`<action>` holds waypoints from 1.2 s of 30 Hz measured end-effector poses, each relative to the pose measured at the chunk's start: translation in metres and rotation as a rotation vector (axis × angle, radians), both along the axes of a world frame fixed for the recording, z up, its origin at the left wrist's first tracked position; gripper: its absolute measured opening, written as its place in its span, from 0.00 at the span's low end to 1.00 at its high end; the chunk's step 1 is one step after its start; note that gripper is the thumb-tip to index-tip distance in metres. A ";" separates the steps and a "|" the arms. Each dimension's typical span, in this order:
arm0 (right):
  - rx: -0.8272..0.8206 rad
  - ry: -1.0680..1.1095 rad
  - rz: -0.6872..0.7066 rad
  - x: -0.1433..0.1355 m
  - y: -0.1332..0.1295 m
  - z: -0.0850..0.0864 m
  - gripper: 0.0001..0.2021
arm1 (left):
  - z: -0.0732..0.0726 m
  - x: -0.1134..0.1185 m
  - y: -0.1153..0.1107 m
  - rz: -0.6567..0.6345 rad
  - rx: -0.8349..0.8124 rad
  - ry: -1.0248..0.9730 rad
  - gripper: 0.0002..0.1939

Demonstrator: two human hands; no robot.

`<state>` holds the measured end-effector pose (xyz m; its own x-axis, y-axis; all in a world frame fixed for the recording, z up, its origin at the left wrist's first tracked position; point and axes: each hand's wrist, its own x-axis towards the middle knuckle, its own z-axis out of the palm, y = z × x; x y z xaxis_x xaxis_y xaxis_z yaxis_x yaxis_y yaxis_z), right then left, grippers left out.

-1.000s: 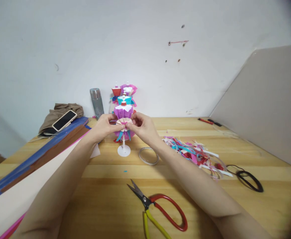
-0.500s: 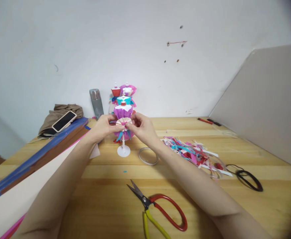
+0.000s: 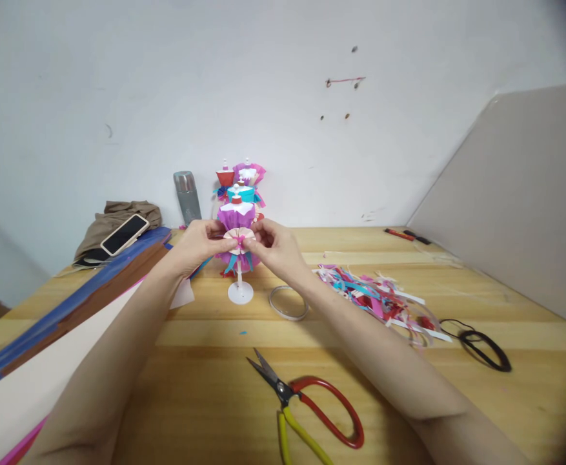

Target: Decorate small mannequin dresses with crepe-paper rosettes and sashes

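The wooden table [image 3: 190, 387] supports all items. A pile of paper strips [image 3: 374, 294] lies at right; scissors [image 3: 283, 391], blades slightly apart, lie in front. The small mannequin [image 3: 237, 218] stands upright near centre on its round base. Left hand [image 3: 198, 247] and right hand [image 3: 281, 250] flank its waist, each grip pinching the pleated cream bow [image 3: 233, 236] near its pink centre
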<state>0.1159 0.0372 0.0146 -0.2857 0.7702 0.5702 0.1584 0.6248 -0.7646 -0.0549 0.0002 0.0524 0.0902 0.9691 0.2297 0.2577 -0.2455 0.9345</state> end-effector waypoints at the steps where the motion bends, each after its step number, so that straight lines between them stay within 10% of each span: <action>1: -0.001 -0.003 -0.001 0.000 0.000 0.000 0.10 | 0.000 0.000 0.000 0.006 -0.006 -0.001 0.19; 27: 0.034 -0.022 -0.042 0.000 -0.002 0.000 0.10 | -0.005 -0.003 0.004 -0.178 0.086 -0.100 0.28; 36: 0.051 -0.028 -0.066 -0.001 0.001 -0.003 0.09 | 0.000 0.002 -0.001 -0.067 0.041 0.004 0.25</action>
<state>0.1148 0.0379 0.0113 -0.2520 0.7579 0.6017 0.2213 0.6504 -0.7266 -0.0529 -0.0009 0.0526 0.1558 0.9506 0.2686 0.2428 -0.3004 0.9224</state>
